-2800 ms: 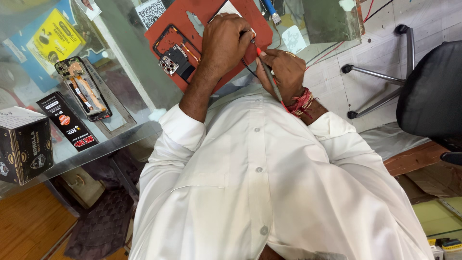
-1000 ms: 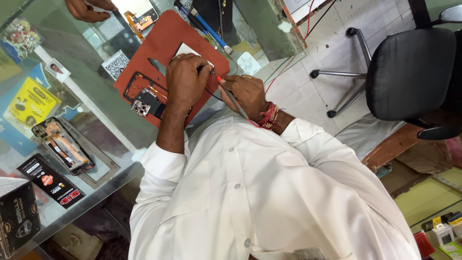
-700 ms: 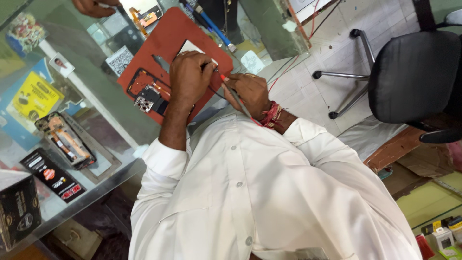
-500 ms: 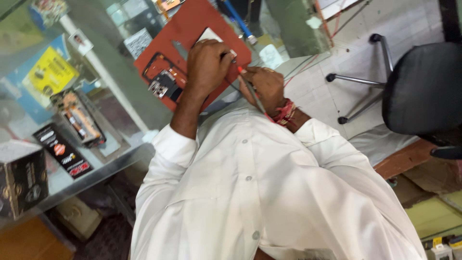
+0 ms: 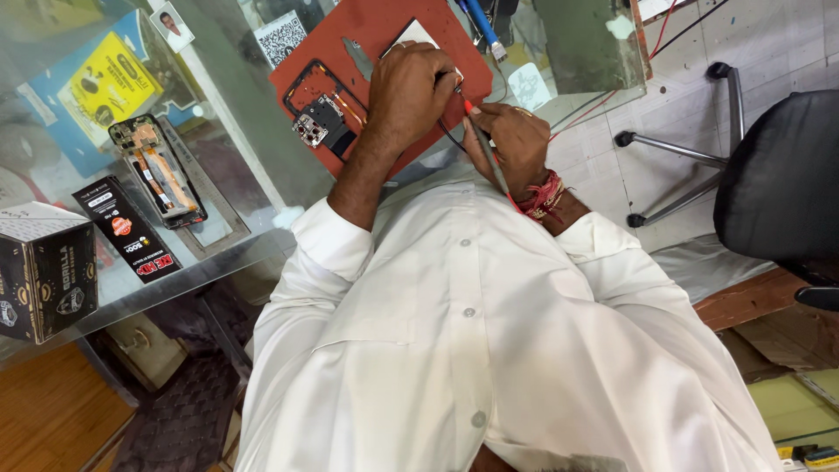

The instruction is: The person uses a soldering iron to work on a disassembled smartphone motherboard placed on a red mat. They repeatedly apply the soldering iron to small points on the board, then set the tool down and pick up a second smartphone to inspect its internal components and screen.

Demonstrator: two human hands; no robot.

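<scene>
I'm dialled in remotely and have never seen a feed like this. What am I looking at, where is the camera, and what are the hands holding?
There is one picture, from a camera on the person's head looking down their white shirt to a glass counter. No machine: just two bare hands. The left hand presses down on a red work mat. The right hand, with red thread at the wrist, holds a thin tool with a red tip. An opened phone frame lies on the mat. Farther left lie a second opened phone, a black packet and a black box. An office chair stands at the right.
</scene>
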